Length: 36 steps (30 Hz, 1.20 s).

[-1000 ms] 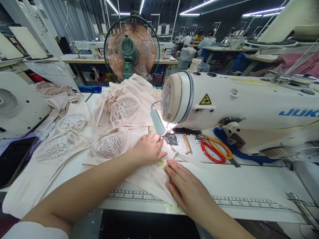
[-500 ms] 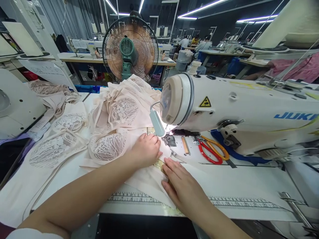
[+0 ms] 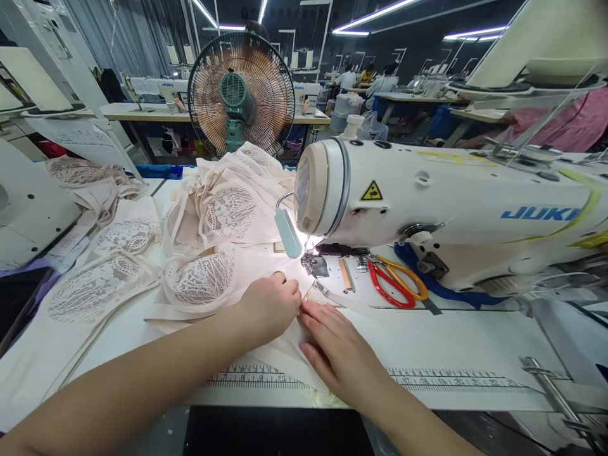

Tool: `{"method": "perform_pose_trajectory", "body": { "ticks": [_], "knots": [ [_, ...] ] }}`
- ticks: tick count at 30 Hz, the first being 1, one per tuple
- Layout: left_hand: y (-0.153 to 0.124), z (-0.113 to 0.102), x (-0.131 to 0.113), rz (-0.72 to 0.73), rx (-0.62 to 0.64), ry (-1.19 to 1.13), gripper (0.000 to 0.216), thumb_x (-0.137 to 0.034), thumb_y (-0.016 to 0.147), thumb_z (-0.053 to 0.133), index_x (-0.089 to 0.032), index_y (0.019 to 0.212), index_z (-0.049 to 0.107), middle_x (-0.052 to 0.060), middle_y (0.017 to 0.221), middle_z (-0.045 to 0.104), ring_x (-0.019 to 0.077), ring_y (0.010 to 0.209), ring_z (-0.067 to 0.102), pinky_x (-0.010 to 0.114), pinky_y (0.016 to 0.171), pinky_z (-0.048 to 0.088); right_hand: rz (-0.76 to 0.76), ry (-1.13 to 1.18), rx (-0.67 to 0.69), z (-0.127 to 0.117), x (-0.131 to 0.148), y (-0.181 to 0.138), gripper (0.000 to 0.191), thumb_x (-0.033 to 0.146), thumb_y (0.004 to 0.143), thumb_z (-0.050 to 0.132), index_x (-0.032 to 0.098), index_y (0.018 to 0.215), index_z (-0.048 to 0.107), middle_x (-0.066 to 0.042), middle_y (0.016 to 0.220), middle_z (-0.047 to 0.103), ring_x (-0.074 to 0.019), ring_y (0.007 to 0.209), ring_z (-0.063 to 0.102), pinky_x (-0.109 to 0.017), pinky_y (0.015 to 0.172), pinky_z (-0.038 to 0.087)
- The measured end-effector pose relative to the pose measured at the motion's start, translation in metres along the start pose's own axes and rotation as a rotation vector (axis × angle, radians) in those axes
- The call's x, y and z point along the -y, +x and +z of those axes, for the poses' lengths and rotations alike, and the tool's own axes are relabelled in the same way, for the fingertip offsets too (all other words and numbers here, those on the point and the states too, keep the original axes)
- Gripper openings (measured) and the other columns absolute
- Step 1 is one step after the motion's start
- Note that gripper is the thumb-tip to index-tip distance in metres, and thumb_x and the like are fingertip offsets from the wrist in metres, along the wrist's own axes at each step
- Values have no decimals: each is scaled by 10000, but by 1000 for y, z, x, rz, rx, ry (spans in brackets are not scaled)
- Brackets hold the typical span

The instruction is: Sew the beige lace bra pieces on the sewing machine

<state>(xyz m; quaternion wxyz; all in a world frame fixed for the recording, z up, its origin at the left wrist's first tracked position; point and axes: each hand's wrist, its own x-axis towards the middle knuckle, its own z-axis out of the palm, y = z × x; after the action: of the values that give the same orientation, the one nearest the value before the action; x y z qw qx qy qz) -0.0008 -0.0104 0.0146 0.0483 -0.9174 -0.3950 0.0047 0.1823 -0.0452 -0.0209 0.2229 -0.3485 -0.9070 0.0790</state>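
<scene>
My left hand (image 3: 273, 309) is closed, its fingers curled down on the edge of a pale beige bra (image 3: 202, 282) with lace cups. What the fingertips pinch is partly hidden under the hand. Close beside it, my right hand (image 3: 339, 351) lies with fingers stretched over the same cloth, fingertips touching near the left hand's. Just beyond both hands is the needle area of a white JUKI sewing machine (image 3: 380, 190), lit by a small lamp. A grey-green tab (image 3: 287, 234) hangs in front of the machine head.
Scissors with red and orange handles (image 3: 396, 283) lie on the machine bed. More lace bras (image 3: 232, 212) are heaped behind and to the left (image 3: 97, 288). A printed ruler (image 3: 456, 382) runs along the table front. A large fan (image 3: 240, 95) stands behind; people sit farther off.
My left hand has drawn back toward me from near the needle and curled its fingers. My right hand has shifted slightly left, closer to it. The view has turned a little.
</scene>
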Motion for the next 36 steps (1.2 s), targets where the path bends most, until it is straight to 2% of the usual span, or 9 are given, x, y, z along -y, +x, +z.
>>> {"method": "perform_pose_trajectory", "body": {
  "ticks": [2,5,8,11,14,20,24,32,36],
  "knots": [
    [-3,2,5,34,-21,-35,193,-26,812,437,-123,841,602,95,910,610,196,801,531,286,623,457,-39,20,5,-4,-1,-7,352,238,883,460,135,1207,554,-166,1282,573,-282,1189,532,-502,982,461],
    [-6,4,14,63,-53,-99,256,-48,831,461,-142,1040,575,96,1040,602,203,911,535,287,692,479,-98,16,44,-8,-3,-15,379,286,879,505,151,1231,548,-155,1309,556,-283,1221,502,-498,1000,442],
    [-6,2,21,70,-12,-112,325,-54,827,471,-157,1122,558,100,1151,581,216,982,530,286,704,484,-104,5,74,-8,-3,-17,369,280,880,512,150,1222,558,-152,1322,546,-282,1237,486,-500,1013,427],
    [-4,-1,27,61,28,-112,348,-35,805,469,-161,1113,570,103,1219,558,214,993,532,280,705,482,-96,8,77,-8,-3,-15,353,274,881,509,135,1199,571,-160,1314,550,-285,1237,484,-504,1012,426],
    [-1,1,32,57,17,-115,392,-12,785,470,-176,1126,568,93,1259,542,204,1005,534,283,751,481,-95,11,73,-7,-3,-15,337,272,880,509,135,1180,580,-161,1311,553,-285,1238,482,-506,1012,425],
    [1,4,38,48,21,-124,446,35,743,454,-185,1106,589,80,1203,573,201,1006,550,273,768,478,-95,18,72,-6,-3,-16,305,263,884,501,132,1145,590,-165,1306,554,-285,1236,481,-504,1013,423],
    [1,6,40,61,-3,-122,481,42,726,463,-199,1126,578,69,1244,555,200,1009,553,284,787,474,-94,24,66,-6,-3,-16,306,257,883,509,122,1146,589,-175,1302,554,-291,1235,479,-513,1009,423],
    [8,11,50,57,-73,-58,375,8,770,473,-195,1050,619,80,1158,590,188,924,551,264,685,465,-97,25,62,-4,-4,-17,313,264,885,517,128,1160,577,-167,1298,555,-292,1233,478,-514,1005,422],
    [13,9,56,28,-40,-46,310,-12,800,465,-189,994,630,75,1125,599,190,896,543,260,647,440,-119,5,25,-5,-2,-18,341,261,886,515,123,1196,541,-177,1308,539,-298,1232,467,-517,997,421]
  ]
}}
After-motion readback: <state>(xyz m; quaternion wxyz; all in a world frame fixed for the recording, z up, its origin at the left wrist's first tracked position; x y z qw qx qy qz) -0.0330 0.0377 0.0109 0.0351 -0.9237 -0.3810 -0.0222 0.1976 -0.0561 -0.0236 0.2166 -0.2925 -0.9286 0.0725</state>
